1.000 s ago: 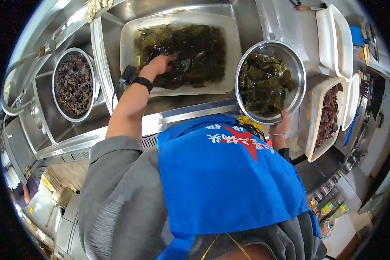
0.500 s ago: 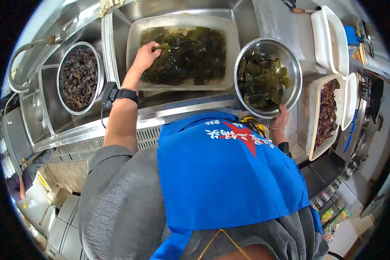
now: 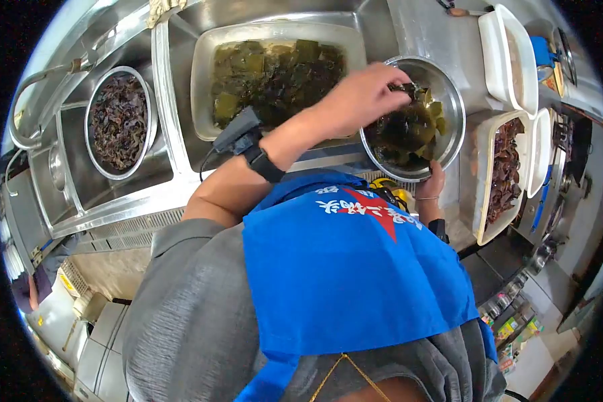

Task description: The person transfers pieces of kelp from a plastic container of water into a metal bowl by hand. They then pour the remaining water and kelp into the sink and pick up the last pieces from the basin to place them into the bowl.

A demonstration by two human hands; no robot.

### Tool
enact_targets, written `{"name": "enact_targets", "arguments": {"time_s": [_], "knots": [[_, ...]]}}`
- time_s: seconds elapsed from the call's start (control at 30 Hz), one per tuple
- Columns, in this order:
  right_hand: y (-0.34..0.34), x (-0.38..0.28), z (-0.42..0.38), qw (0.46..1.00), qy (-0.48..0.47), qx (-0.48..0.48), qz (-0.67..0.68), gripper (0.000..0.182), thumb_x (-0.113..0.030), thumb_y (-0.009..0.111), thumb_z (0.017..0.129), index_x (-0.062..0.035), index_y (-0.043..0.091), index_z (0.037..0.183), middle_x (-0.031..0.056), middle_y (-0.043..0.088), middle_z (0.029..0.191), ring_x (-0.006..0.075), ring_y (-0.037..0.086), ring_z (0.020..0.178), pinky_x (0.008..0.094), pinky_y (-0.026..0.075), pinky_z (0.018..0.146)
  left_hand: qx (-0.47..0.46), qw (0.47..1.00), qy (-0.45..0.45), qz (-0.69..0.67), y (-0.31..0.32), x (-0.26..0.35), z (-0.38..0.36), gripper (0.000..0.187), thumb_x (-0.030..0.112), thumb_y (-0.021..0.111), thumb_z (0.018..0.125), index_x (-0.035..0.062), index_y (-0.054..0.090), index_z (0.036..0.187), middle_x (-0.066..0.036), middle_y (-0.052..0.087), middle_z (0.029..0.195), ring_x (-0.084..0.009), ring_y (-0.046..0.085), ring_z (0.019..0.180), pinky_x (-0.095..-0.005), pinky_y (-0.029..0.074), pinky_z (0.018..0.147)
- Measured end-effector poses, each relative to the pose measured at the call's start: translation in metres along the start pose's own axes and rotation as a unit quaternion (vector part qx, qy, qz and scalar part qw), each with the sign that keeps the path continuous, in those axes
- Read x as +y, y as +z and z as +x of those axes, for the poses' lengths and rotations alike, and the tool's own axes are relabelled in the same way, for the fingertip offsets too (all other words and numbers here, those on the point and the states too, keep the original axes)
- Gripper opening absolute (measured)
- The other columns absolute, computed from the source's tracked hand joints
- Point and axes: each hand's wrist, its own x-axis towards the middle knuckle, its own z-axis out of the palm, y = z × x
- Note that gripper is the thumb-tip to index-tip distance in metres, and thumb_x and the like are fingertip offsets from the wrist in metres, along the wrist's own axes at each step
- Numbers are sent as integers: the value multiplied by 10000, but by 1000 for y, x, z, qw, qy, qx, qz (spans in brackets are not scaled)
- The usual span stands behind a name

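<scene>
My left hand (image 3: 365, 99) is over the left part of a round steel bowl (image 3: 459, 127), its fingers closed on dark green kelp pieces (image 3: 403, 88). More kelp (image 3: 412, 130) lies in the bowl beneath it. At the bowl's near right rim, my right hand (image 3: 433, 182) grips the edge. To the left, a rectangular translucent tub (image 3: 203, 87) in the sink holds water and many kelp pieces (image 3: 268, 74); my left forearm crosses its near right side.
A steel bowl of dark fungus (image 3: 119, 120) sits in the left sink, near a curved faucet (image 3: 20, 100). On the right are a white tub (image 3: 490, 60) and a tub of reddish-brown pieces (image 3: 506, 174). Part of another person (image 3: 32, 288) shows at far left.
My left hand has moved right, from the kelp tub to above the steel bowl, with kelp in its fingers. My right hand stays at the bowl's rim.
</scene>
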Motion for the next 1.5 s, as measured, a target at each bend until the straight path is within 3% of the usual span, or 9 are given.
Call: {"name": "enact_targets", "arguments": {"time_s": [0.2,0.3,0.37,0.7,0.9,1.0,1.13,1.23,1.5], "knots": [[2,3,-3,994,57,29,92,194,-151,455,749,20,531,801,90,571,767,184,548,720,303,426,649,27,955,-261,141,-68,-158,-29,248,232,557,745,101,556,955,-97,601,827,-257,566,798,-323,438,716],[-20,17,6,796,-315,9,-517,216,-168,433,760,22,534,779,70,565,771,172,544,716,289,423,643,-18,922,-283,265,-68,-227,-56,348,279,587,719,117,519,1020,-122,554,961,-280,529,899,-354,423,768],[-15,16,9,998,56,1,27,256,-161,506,743,-33,477,963,68,513,865,199,517,794,320,418,691,-92,889,-301,333,-58,-240,-63,524,337,627,672,109,443,1106,-165,457,1091,-319,472,988,-377,405,806],[-19,19,6,999,4,50,-8,189,-127,528,703,-2,522,845,144,564,781,283,530,737,345,406,650,-232,852,-382,273,15,-228,-81,622,343,662,587,73,431,1098,-225,489,1031,-370,473,964,-409,419,791],[-15,4,-2,764,-360,-43,-534,226,-91,527,682,-3,519,889,159,551,842,315,516,793,371,400,685,-286,862,-307,285,26,-231,-100,343,136,520,622,109,559,962,-154,582,887,-330,552,839,-415,453,712],[-13,11,4,999,30,14,3,186,-101,529,709,-1,523,865,124,551,824,262,527,746,339,406,644,-316,860,-273,292,25,-247,-108,356,143,524,627,130,555,982,-141,582,896,-320,551,839,-408,452,707],[-13,8,3,736,-424,-28,-528,190,-174,475,784,9,521,804,60,517,762,158,520,698,273,421,616,-259,904,-251,231,-3,-231,-99,347,156,538,647,117,546,992,-139,581,896,-315,549,840,-395,447,702],[-2,3,-2,991,-64,-20,-118,195,-165,474,784,22,519,812,77,521,767,163,520,703,281,426,624,-132,929,-316,140,-32,-215,-101,354,157,570,679,85,521,1022,-158,569,917,-324,532,869,-379,428,727],[-3,2,-1,974,-126,-40,-183,210,-156,511,752,16,526,872,91,524,790,190,523,737,300,428,633,4,902,-334,273,-88,-199,-111,368,190,584,696,9,505,1006,-195,549,937,-339,511,889,-367,412,757]]}}
